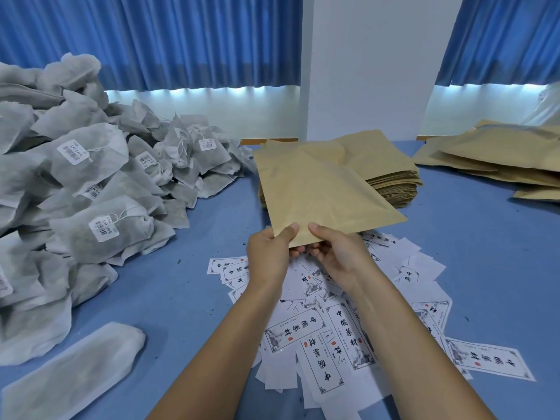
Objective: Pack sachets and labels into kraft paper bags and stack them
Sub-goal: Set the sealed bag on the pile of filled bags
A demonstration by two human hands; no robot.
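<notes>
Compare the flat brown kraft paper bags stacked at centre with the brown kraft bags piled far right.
The centre stack of kraft bags is flat, thin-layered, squared; the far-right kraft-bag pile is puffy, loosely overlapped. The stack holds many; the pile shows few. Both are brown paper on the blue table.

Tan kraft bag (318, 189) raised, sachets (91, 183) heaped left, labels (291, 331) scattered beneath

Scattered before you on the table (188, 292), white labels (293, 331) read 中國藥材 in black brushwork beside a red seal; barcode tags (103, 228) on the sachets (75, 248) carry print too small to read.
</notes>
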